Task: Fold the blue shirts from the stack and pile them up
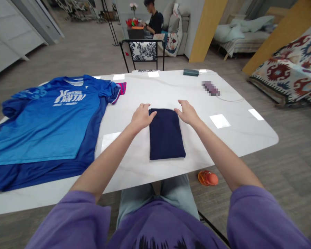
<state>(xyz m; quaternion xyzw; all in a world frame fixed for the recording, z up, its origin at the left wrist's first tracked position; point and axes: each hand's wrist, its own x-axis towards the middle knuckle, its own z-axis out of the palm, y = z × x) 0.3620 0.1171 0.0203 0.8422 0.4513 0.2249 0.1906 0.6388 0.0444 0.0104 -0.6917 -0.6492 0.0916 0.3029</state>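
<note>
A dark navy folded garment (167, 136) lies as a neat rectangle on the white table, straight in front of me. Its exact kind does not show. At its far left corner is my left hand (142, 116), fingers apart, the thumb over or just touching the cloth's edge. My right hand (187, 112) is beside the far right corner, fingers spread, thumb close to the edge. Neither hand grips anything. Left of them, a blue T-shirt (72, 119) with white lettering is spread flat over other blue cloth.
The white table (134, 166) has a rounded right edge. Near its far side lie a dark green case (191, 72), a blurred item (210, 88) and a cable. A chair (143, 52) stands opposite. An orange-capped bottle (208, 178) is on the floor. A person (155, 21) sits in the background.
</note>
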